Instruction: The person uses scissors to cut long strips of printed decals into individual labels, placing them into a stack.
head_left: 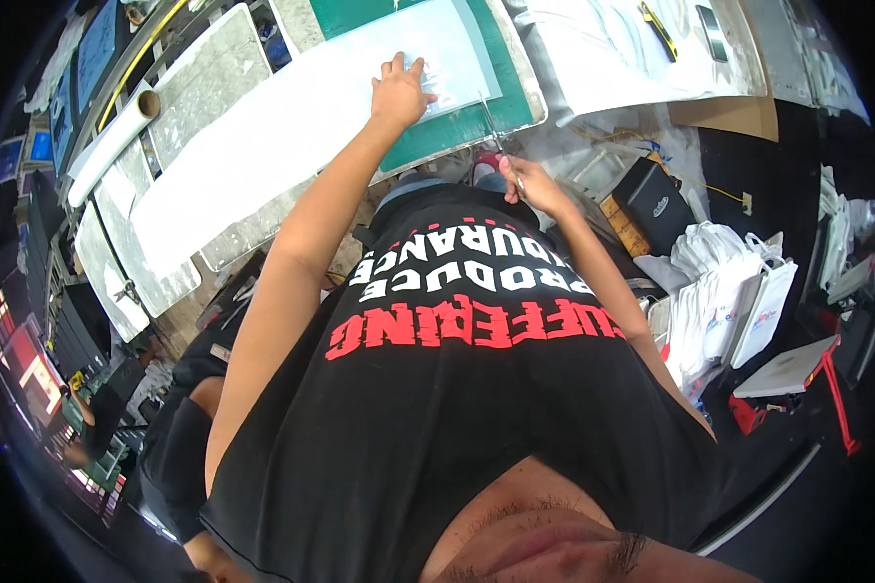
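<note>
sheet [292, 126] showing white | cutting mat [457, 121] showing green | shirt [457, 408] showing black, red and white lettering | bags [724, 291] showing white

- Black short-sleeved T-shirt [457, 389], loose at the waist.
- Bold block lettering across its front: white rows, one red row.
- Both forearms bare, no gloves.

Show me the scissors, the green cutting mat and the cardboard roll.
scissors [496, 136], head view, on the blades.
green cutting mat [447, 131], head view, bare near edge.
cardboard roll [117, 136], head view, middle of the tube.
</note>
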Available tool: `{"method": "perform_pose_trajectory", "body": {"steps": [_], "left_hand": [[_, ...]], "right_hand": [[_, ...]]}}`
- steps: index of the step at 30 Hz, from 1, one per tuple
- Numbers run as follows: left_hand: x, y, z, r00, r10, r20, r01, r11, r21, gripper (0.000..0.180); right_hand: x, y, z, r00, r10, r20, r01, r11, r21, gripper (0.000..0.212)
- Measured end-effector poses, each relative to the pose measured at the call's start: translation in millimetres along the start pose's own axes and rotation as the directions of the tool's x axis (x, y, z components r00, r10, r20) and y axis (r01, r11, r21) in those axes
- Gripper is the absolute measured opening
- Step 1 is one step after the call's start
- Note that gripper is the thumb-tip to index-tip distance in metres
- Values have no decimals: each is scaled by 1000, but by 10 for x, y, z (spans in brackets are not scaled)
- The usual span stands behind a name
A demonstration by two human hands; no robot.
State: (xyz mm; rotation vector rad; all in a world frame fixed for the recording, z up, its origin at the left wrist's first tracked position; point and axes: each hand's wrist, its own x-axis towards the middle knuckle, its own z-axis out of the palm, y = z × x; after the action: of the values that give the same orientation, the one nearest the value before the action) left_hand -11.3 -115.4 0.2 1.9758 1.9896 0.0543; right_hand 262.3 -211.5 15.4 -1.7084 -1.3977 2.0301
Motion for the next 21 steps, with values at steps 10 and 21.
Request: {"method": "perform_pose_trajectory", "body": {"steps": [10, 21], "left_hand": [[-10, -24, -5, 1000, -4, 6, 4, 1000, 28, 73], [-20, -58, 22, 1000, 1, -16, -1, 1000, 3, 72]], "right_hand": [[235, -67, 60, 1000, -1, -19, -1, 995, -97, 78], [188, -106, 32, 1000, -17, -21, 15, 997, -73, 80]]}}
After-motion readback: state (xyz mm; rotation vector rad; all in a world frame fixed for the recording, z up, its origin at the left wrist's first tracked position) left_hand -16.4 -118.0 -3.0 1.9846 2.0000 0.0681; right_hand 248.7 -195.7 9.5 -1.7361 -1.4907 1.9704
